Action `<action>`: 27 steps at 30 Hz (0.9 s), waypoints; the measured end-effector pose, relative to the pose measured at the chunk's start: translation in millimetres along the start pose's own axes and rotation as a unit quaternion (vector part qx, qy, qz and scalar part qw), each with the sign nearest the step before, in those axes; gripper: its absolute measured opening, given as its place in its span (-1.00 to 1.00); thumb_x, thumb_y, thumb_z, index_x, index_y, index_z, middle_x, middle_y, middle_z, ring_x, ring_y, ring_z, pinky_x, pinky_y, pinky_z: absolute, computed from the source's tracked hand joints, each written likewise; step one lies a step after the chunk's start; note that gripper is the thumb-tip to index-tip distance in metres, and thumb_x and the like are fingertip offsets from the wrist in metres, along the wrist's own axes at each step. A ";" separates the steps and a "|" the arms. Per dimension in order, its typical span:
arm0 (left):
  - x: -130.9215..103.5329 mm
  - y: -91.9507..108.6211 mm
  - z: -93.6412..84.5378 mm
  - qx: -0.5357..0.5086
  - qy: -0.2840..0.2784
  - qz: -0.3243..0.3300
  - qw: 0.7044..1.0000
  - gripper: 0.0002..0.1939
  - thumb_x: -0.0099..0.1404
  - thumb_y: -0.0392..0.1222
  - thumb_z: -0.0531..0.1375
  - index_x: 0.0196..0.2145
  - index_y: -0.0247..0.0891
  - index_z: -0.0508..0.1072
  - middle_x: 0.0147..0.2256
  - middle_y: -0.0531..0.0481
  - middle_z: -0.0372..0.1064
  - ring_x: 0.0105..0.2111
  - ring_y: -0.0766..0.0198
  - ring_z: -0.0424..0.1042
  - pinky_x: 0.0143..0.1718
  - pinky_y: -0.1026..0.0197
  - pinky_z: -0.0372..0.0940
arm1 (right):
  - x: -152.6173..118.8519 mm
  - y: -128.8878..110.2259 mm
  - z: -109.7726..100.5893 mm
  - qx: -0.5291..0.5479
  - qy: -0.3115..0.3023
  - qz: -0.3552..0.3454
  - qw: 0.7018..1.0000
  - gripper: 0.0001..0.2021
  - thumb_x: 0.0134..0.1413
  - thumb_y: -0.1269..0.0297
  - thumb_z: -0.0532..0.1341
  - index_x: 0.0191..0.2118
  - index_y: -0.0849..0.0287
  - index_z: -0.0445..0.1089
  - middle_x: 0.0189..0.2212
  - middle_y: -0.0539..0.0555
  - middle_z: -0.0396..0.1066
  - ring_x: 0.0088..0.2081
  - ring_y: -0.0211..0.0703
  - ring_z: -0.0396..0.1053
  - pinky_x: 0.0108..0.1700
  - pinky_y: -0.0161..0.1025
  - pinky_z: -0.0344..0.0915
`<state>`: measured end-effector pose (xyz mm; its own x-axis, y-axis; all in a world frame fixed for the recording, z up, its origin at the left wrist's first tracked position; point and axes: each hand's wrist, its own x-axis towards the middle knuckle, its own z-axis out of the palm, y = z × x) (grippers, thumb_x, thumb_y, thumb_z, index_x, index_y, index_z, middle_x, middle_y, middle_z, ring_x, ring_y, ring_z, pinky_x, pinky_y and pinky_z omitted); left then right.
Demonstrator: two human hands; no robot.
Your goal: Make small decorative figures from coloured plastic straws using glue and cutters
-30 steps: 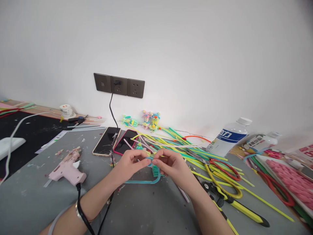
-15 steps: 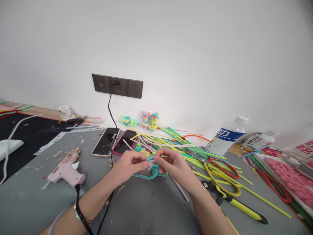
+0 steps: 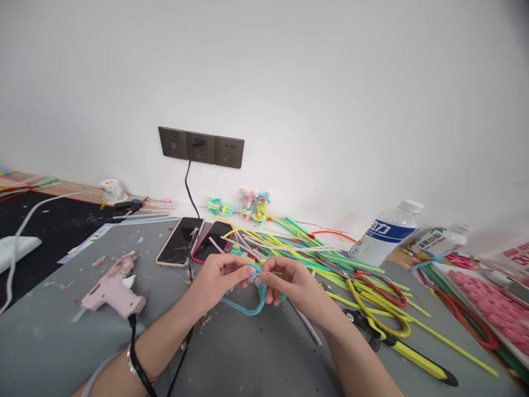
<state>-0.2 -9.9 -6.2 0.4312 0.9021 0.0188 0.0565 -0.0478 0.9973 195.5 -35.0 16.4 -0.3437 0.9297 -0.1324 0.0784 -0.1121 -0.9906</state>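
Both hands pinch a light-blue pipe cleaner (image 3: 248,311) near the middle of the grey table. My left hand (image 3: 221,275) holds it between thumb and forefinger, and a small loop shows at the fingertips. My right hand (image 3: 291,280) grips the same pipe cleaner from the other side, fingers curled. One length of it bows down below the hands. Just behind the fingers lies a small green and yellow pipe-cleaner figure (image 3: 236,250), mostly hidden. Teal fuzzy pieces show partly under my right fingers.
A pink glue gun (image 3: 115,295) lies left, its cord passing my left forearm. Two phones (image 3: 181,241) lie behind. Pipe cleaners (image 3: 289,242), scissors (image 3: 382,292), yellow-handled pliers (image 3: 417,355) and a white bottle (image 3: 384,234) sit right. Finished figures (image 3: 255,205) stand against the wall.
The blue pipe cleaner's hanging bend has dropped a little lower and rounded out below the hands. Both hands keep their pinch, and the view has shifted slightly.
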 end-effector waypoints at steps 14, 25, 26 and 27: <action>-0.9 2.2 8.5 -0.015 0.051 0.032 0.998 -0.76 0.26 -0.06 0.24 -0.45 -0.27 0.50 -0.49 0.09 0.24 -0.52 0.40 0.10 -0.49 0.29 0.01 | 11.8 15.1 22.8 0.047 0.058 -0.022 0.997 -0.57 -0.16 -0.10 0.41 -0.49 0.17 0.32 -0.59 -0.02 0.43 -0.48 -0.21 0.48 -0.45 -0.33 0.33; 1.9 1.8 7.2 -0.054 0.024 0.019 0.998 -0.71 0.27 0.00 0.26 -0.42 -0.30 0.51 -0.49 0.07 0.29 -0.49 0.39 0.19 -0.43 0.31 0.10 | 9.7 14.1 15.2 0.026 0.064 -0.035 0.997 -0.60 -0.10 -0.08 0.40 -0.46 0.18 0.37 -0.55 -0.01 0.42 -0.46 -0.24 0.41 -0.44 -0.33 0.27; 2.7 1.5 6.4 -0.052 0.011 0.017 0.998 -0.70 0.28 0.01 0.24 -0.41 -0.31 0.51 -0.47 0.06 0.32 -0.48 0.38 0.22 -0.41 0.30 0.13 | 8.3 12.3 12.6 0.014 0.052 -0.029 0.998 -0.61 -0.10 -0.06 0.40 -0.46 0.19 0.37 -0.54 -0.01 0.42 -0.46 -0.26 0.39 -0.43 -0.34 0.25; 3.2 0.9 5.7 -0.055 -0.006 0.012 0.998 -0.69 0.29 0.02 0.23 -0.39 -0.30 0.51 -0.46 0.04 0.35 -0.47 0.37 0.26 -0.40 0.30 0.17 | 7.1 10.5 10.2 0.003 0.034 -0.022 0.999 -0.62 -0.09 -0.03 0.40 -0.47 0.19 0.38 -0.52 -0.01 0.42 -0.45 -0.27 0.37 -0.43 -0.35 0.23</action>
<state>6.4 -9.5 -5.7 0.4415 0.8963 0.0418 -0.0525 -0.0207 0.9984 184.4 -33.2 4.7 -0.2822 0.9555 -0.0863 0.0585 -0.0727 -0.9956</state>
